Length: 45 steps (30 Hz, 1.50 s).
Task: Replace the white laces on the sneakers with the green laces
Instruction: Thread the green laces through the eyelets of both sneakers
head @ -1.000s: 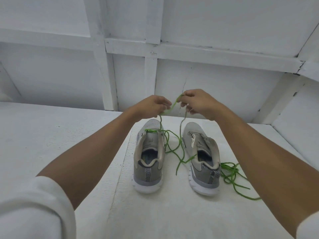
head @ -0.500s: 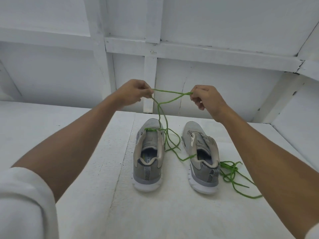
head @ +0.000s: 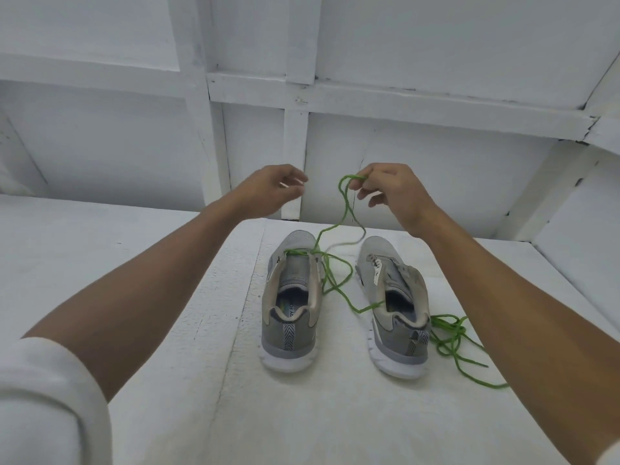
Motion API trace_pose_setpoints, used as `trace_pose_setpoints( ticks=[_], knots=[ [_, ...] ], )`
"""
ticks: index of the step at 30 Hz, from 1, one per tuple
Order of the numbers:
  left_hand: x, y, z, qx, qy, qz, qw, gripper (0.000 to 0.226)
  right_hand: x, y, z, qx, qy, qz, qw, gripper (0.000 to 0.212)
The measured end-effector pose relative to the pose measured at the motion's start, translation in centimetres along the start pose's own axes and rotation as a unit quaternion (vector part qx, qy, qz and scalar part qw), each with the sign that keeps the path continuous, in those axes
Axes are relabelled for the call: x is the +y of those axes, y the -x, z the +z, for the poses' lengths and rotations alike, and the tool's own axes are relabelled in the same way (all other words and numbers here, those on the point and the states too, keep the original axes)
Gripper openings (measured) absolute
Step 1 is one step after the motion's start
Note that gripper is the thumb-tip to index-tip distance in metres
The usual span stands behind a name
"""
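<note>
Above the shoe toes: right hand (head: 396,193) raised off the desk (head: 318,414), thumb and fingers pinching a bend of green lace (head: 298,252); left hand (head: 268,189) just beside it, fingers loose and spread, gripping nothing, slightly blurred.
Green lace: threaded across the front eyelets of left sneaker (head: 291,344); one strand up to right hand, over the fingers, loose tail dangling back down, blurred; other strand slack on desk between the shoes, reaching as far as right sneaker (head: 402,286).
Step in hand: likely evening out the two ends before the next eyelet pair.
Doing it well: find both tips, draw to equal length, keep the bar flat across the eyelets, no twist; steady the shoe with left hand, shoe likely to slide under a light pull.
Progress: early; one row only on left sneaker; no lace visible on right sneaker; no white laces in view.
Second green lace (head: 449,333): heaped on desk just right of right sneaker's heel; touching or not, cannot tell.
In the way: slack strand crossing itself beside left sneaker, snag risk on pulling; right forearm over part of the spare heap.
Surroundings: white panelled wall (head: 436,169) behind; white sleeve (head: 43,404) at lower left.
</note>
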State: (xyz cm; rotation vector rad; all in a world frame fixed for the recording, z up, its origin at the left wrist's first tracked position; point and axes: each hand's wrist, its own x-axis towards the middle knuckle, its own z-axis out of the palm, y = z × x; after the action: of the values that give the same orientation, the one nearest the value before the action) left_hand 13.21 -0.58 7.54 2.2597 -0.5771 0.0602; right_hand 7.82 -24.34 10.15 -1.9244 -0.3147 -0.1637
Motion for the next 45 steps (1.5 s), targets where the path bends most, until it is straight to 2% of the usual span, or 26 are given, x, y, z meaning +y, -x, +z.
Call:
trace_pose_setpoints(
  ticks=[2, 7, 10, 14, 17, 21, 24, 27, 29, 31, 33, 38, 43, 45],
  knots=[
    [1.8, 0.0, 0.9, -0.034, 0.001, 0.028, 0.999, 0.036, -0.4, 0.0, 0.4, -0.005, 0.002, -0.014, 1.000, 0.023],
    [4.2, -0.7, 2.1, -0.079, 0.042, 0.056, 0.994, 0.045, -0.8, -0.2, 0.8, 0.021, 0.027, -0.037, 0.999, 0.033],
    [4.8, -0.7, 2.3, -0.115, 0.106, 0.061, 0.986, 0.036, -0.8, -0.3, 0.7, 0.035, 0.037, -0.040, 0.998, 0.030],
    [4.3, -0.6, 2.5, -0.099, 0.087, 0.036, 0.991, 0.018, -0.2, -0.2, 0.4, 0.093, 0.053, -0.019, 0.994, 0.021],
    [4.0, -0.3, 2.6, -0.109, 0.074, 0.023, 0.991, 0.017, 0.3, -0.3, 0.2, 0.115, 0.043, -0.008, 0.992, 0.014],
    [4.1, -0.2, 2.5, -0.103, 0.073, 0.022, 0.992, 0.018, 0.2, -0.3, 0.4, 0.107, -0.017, 0.004, 0.994, 0.020],
    [4.3, -0.3, 2.7, -0.110, 0.104, -0.003, 0.989, 0.038, -0.3, -0.1, 0.7, 0.087, -0.049, 0.025, 0.995, 0.030],
    [4.9, -0.6, 2.9, -0.111, 0.069, -0.002, 0.991, 0.063, -0.9, 0.0, 1.0, 0.031, -0.017, 0.043, 0.998, 0.040],
    [5.3, -0.7, 3.2, -0.133, 0.073, 0.000, 0.988, 0.056, -1.4, 0.1, 1.4, 0.010, 0.001, 0.034, 0.999, 0.039],
    [5.4, -0.7, 3.5, -0.149, 0.091, -0.006, 0.985, 0.033, -1.7, 0.3, 1.8, 0.015, 0.007, 0.020, 1.000, 0.036],
    [4.9, -0.7, 3.5, -0.132, 0.082, -0.016, 0.988, 0.023, -1.7, 0.4, 1.7, 0.046, 0.016, 0.014, 0.999, 0.034],
    [2.0, -0.3, 0.6, -0.043, -0.006, -0.057, 0.997, 0.019, 0.2, 0.5, -0.6, 0.174, -0.016, 0.067, 0.982, 0.033],
    [-1.3, 0.8, -3.4, 0.012, -0.078, -0.100, 0.992, 0.018, 3.4, 1.2, -2.1, 0.214, 0.023, 0.134, 0.967, 0.030],
    [-2.4, 1.5, -4.5, 0.008, -0.089, -0.114, 0.989, 0.018, 4.6, 1.4, -2.3, 0.231, 0.028, 0.159, 0.959, 0.029]
  ],
)
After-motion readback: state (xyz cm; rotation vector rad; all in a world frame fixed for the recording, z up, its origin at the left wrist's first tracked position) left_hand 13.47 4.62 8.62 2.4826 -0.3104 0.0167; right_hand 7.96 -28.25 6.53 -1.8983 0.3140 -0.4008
